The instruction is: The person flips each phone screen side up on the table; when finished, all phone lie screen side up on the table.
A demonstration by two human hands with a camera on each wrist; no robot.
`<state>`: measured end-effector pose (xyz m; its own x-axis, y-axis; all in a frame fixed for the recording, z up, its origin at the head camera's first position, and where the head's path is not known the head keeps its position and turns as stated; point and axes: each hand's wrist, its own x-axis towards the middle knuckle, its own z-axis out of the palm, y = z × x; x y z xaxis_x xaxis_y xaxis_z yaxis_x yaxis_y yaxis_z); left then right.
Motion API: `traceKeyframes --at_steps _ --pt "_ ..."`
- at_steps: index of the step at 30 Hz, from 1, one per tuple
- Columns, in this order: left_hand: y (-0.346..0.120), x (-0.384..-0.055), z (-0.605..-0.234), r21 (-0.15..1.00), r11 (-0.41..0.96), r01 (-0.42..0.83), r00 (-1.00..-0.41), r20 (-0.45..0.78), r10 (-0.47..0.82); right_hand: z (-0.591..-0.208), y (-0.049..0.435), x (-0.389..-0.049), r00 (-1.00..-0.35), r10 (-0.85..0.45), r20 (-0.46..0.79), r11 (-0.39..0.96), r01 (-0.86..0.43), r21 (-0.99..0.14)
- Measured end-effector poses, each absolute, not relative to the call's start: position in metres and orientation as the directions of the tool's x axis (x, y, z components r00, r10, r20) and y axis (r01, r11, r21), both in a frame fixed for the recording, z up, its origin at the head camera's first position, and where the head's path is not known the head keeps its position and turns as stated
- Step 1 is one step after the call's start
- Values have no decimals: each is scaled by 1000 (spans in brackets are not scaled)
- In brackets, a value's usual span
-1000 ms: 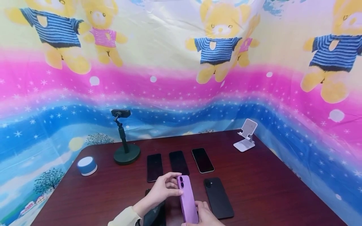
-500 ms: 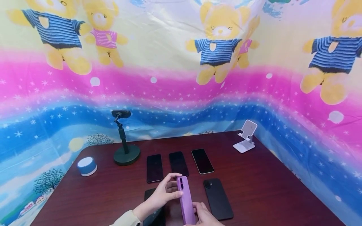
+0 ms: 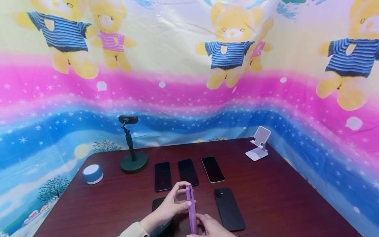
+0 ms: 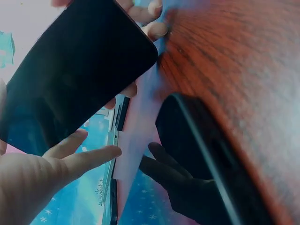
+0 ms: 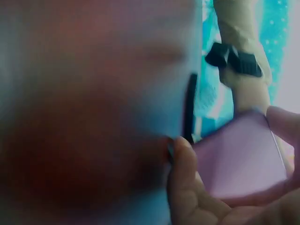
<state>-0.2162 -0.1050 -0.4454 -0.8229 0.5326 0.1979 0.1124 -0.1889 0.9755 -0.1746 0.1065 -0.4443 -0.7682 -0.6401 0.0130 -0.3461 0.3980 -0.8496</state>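
A purple phone (image 3: 191,212) is held between both hands over the near part of the table, turned so its long narrow edge faces up in the head view. My left hand (image 3: 167,205) grips its far end, thumb on the near side. At the lower end, my right hand (image 3: 211,226) holds it with the fingers bent. The left wrist view shows the phone's dark screen (image 4: 84,70), while its plain purple back (image 5: 243,159) fills part of the right wrist view. Beneath my left forearm lies a black phone (image 3: 161,227), partly covered.
Three phones lie screen up in a row: left (image 3: 163,176), middle (image 3: 188,171), right (image 3: 213,169). A black phone (image 3: 229,209) rests camera side up to the right. Farther back stand a dark green stand (image 3: 134,163), a white phone stand (image 3: 257,153) and a blue-white cylinder (image 3: 93,174).
The purple phone has rotated from showing its back and cameras to nearly edge-on. My right hand has shifted slightly left with its lower end; the left keeps its hold.
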Motion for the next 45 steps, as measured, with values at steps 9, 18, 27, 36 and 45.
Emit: traceKeyframes --at_steps 9,18,27,36,45 --pt "-98 -215 -442 982 -165 93 -843 165 511 -410 106 -187 -808 -578 116 482 -453 -750" --pt "-94 -212 -439 982 -181 57 -864 139 484 -405 105 -190 -853 -493 172 395 -395 -829" --pt "-99 -213 -444 985 -171 31 -887 106 450 -405 110 -191 -875 -470 114 284 -272 -919" --pt "-105 -212 -450 984 -177 -3 -945 55 323 -406 117 -195 -907 -404 122 289 -254 -923" --pt "-113 -214 -454 985 -173 -6 -972 36 234 -411 118 -200 -911 -403 92 242 -203 -949"
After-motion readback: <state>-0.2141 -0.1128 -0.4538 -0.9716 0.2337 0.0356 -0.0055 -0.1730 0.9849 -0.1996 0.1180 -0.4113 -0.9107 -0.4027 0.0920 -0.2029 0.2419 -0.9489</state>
